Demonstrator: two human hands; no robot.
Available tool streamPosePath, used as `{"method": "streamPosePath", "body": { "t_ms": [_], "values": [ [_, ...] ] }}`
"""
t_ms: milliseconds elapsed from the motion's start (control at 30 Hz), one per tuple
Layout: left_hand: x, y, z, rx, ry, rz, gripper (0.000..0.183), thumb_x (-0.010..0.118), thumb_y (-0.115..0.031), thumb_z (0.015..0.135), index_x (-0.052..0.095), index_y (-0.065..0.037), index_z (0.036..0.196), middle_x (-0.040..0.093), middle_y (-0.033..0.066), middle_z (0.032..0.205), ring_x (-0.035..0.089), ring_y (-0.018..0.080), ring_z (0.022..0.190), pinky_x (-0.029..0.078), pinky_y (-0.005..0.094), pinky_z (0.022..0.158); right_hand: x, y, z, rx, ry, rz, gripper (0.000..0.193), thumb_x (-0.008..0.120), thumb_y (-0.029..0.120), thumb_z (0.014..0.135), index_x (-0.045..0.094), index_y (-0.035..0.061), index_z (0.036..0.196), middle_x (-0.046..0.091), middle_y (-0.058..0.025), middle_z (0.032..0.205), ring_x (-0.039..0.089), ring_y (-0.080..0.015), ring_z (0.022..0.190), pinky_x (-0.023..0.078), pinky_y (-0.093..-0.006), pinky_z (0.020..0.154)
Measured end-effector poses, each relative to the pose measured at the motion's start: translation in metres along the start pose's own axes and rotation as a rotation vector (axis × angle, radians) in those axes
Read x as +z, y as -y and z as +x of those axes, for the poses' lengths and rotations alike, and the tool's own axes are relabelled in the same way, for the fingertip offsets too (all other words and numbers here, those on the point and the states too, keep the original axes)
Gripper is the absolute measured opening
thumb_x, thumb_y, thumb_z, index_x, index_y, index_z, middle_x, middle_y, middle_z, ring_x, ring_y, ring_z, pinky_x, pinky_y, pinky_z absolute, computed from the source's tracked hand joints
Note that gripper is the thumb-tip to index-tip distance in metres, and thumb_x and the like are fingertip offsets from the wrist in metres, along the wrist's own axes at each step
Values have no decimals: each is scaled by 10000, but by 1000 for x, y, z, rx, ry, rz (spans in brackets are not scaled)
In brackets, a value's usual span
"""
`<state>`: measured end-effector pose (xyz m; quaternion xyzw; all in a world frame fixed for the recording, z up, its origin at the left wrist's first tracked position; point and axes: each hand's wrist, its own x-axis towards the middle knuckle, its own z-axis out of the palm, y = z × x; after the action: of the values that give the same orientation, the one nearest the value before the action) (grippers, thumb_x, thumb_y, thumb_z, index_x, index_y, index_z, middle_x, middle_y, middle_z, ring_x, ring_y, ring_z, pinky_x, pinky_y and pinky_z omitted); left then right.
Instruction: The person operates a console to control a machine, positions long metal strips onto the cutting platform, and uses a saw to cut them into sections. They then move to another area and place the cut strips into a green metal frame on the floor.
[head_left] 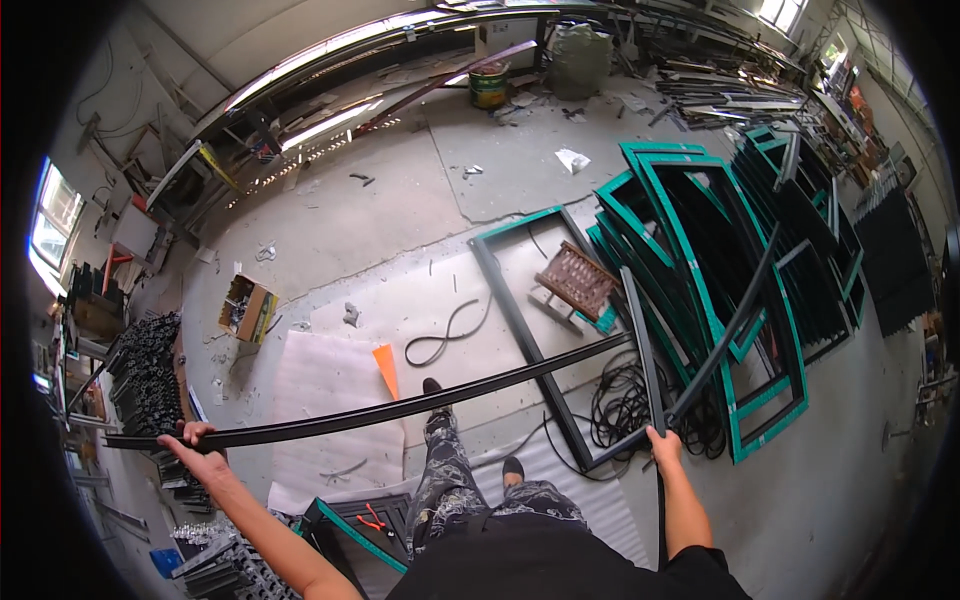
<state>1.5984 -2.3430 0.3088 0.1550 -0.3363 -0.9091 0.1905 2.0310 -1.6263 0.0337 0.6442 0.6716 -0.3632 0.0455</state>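
**Long, thin black bar (400, 407) points right and away from you**

Your left hand (203, 460) grips it near its left end. It crosses above the black and teal rectangular frame (512, 312). Your right hand (665, 447) holds a thin, dark grey bar (643, 345), nearer you than the black bar's far end. I cannot tell if the bars touch.

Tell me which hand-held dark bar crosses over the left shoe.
The long dark bar in the left hand, running sideways across the view; the other bar, in the right hand, lies wholly right of that shoe.
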Motion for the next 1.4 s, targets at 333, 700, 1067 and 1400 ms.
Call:
{"method": "streamPosePath", "body": {
  "t_ms": [333,700,1067,1400],
  "values": [
    [213,291,210,-340,-44,339,560,672,-674,785,474,-153,840,393,-59,595,400,92,464,427,297,512,59,369,-6,-558,-297,-93,611,511,541,958,629,-36,1122,659,-263,1015,627,-417,959,483,-447,822],
    [434,618,249,-1051,115,577,624,692,-697,731,353,-180,653,321,-33,550,336,144,447,346,296,429,114,633,5,-723,301,-162,518,582,532,914,596,23,818,641,-253,787,612,-467,787,474,-516,663],
    [573,780,355,-1043,293,629,727,407,-785,841,531,-79,964,544,65,818,600,246,780,577,473,683,156,827,125,-626,506,-173,538,537,553,933,571,17,901,648,-266,808,629,-461,829,490,-503,710],
    [757,982,452,-1215,459,574,810,503,-720,859,391,-1,1216,514,189,1045,634,365,927,582,514,842,194,1033,244,-447,398,-108,492,601,517,900,568,51,1056,672,-246,842,658,-440,829,516,-507,702]
  ]
}}
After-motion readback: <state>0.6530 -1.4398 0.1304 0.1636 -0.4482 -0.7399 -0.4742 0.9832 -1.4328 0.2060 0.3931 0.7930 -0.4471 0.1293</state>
